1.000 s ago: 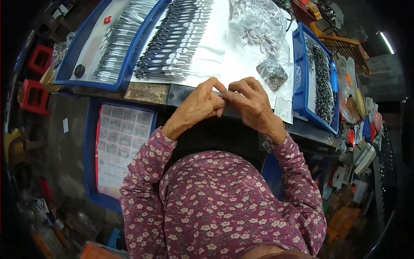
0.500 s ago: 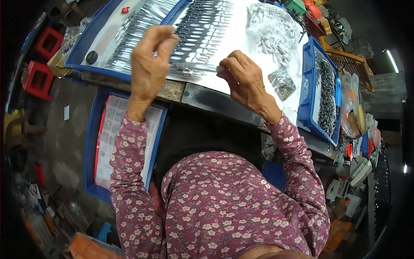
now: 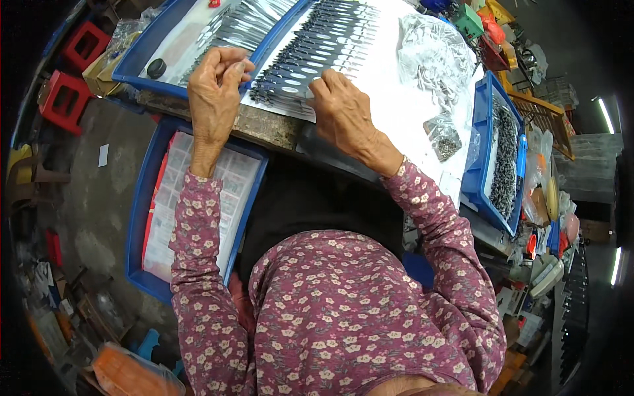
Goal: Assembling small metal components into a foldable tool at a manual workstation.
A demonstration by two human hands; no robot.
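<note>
Along the near edge of the workbench, my right hand (image 3: 343, 112) has its fingers pinched together beside a row of slim silvery metal pieces with dark ends (image 3: 317, 49). What it grips is hidden behind the fingers. My left hand (image 3: 216, 96) is raised at the corner of a blue tray (image 3: 181, 90), thumb and fingertips pressed together on something too small to tell. Long shiny metal pieces (image 3: 254, 26) lie side by side in that tray. A round black cap (image 3: 156, 68) sits near its left corner.
On the white bench top lie a large clear plastic bag (image 3: 432, 49) and a small bag of metal bits (image 3: 444, 138). A blue tray (image 3: 474, 175) of small dark parts stands at the right. A blue crate (image 3: 135, 237) is below the bench; red stools (image 3: 63, 102) stand left.
My right hand has moved left, close to the row of metal pieces. The silvery piece that stretched between my hands no longer shows there. My left hand has shifted slightly left.
</note>
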